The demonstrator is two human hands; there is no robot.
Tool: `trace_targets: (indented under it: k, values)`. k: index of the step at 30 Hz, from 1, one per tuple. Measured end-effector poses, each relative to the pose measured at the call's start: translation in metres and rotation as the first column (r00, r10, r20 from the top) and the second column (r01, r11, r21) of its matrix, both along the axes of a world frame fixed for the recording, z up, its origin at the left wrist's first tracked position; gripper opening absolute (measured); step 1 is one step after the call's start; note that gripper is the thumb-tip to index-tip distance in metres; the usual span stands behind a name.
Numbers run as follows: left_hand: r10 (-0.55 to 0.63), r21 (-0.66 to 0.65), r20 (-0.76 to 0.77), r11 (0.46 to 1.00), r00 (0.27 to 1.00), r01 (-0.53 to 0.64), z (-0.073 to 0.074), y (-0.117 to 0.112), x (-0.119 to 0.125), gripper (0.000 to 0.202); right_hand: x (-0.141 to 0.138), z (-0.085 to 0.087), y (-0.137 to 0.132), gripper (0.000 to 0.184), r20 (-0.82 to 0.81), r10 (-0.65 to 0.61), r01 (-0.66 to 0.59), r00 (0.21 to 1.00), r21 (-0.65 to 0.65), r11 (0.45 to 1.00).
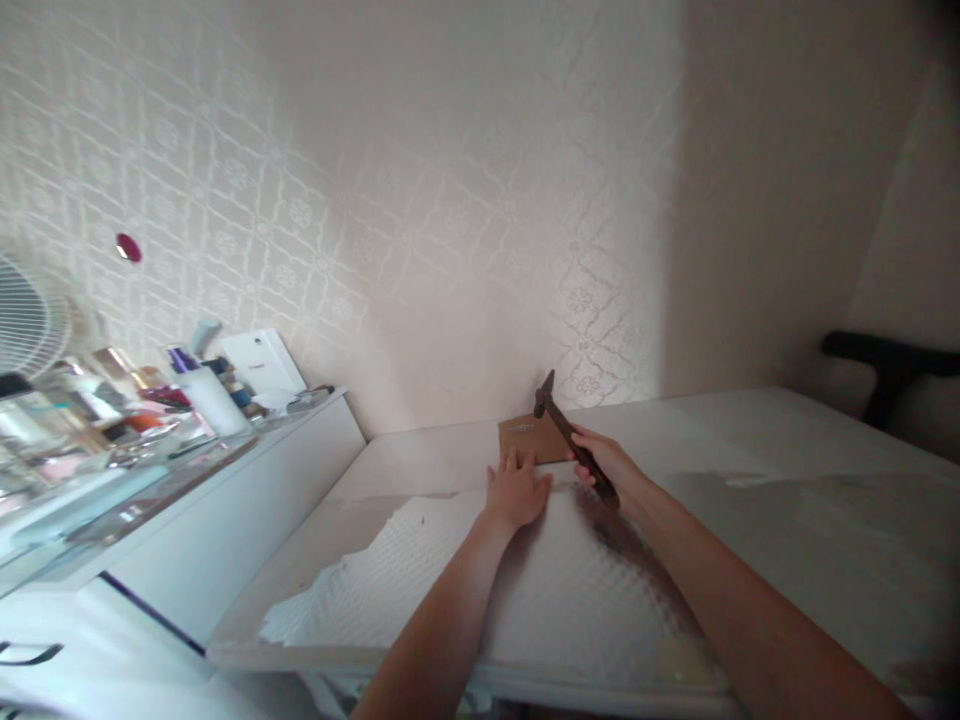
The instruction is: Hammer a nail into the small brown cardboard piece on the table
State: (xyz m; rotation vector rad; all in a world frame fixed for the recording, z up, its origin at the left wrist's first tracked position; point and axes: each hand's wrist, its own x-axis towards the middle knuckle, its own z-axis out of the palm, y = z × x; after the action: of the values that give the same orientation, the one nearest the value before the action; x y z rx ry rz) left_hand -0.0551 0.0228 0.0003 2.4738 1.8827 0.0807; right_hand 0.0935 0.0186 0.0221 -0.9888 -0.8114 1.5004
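A hammer (559, 418) with a dark head and brown handle is gripped in my right hand (606, 462). Its head is raised over the right side of a small brown board (536, 440), tilted toward the wall; whether it touches the board I cannot tell. Along the board's near edge lies my left hand (517, 490), fingers stretched out and resting on it. Small metallic pieces (521, 428) show in a row near the board's far left; they are too small to name. Beneath my forearms spreads a white textured sheet (405, 555) on the white table (720, 440).
On the left, a white dresser (247, 510) carries many bottles, including a white bottle with a purple top (210, 395), and a white box (262, 362). A fan (26, 315) stands behind. The patterned wall (480, 250) borders the table; a black armrest (885, 360) is at right.
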Motion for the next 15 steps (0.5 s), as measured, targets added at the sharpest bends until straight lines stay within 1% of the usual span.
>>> trace_targets:
  k: [3, 9, 12, 15]
  values:
    - [0.002, 0.004, 0.007, 1.0, 1.0, -0.002, 0.0002, 0.0001, -0.0002, 0.061, -0.0013, -0.0006, -0.0001, 0.04, 0.027, 0.014, -0.013, 1.0, -0.038, 0.999]
    - [0.004, 0.004, 0.01, 1.0, 1.0, -0.004, -0.0007, 0.0005, 0.0002, 0.061, -0.001, 0.002, -0.0029, 0.041, 0.005, -0.034, 0.034, 0.999, 0.038, 0.999]
    - [0.001, 0.016, 0.012, 1.0, 1.0, -0.001, -0.0023, 0.0011, -0.0002, 0.061, -0.0012, -0.001, -0.0017, 0.039, 0.033, -0.003, 0.003, 0.999, 0.009, 1.0]
    - [0.004, 0.007, 0.005, 1.0, 1.0, -0.004, -0.0035, 0.002, -0.0003, 0.062, -0.0011, -0.0027, -0.0008, 0.038, 0.058, -0.01, 0.011, 0.998, -0.003, 1.0]
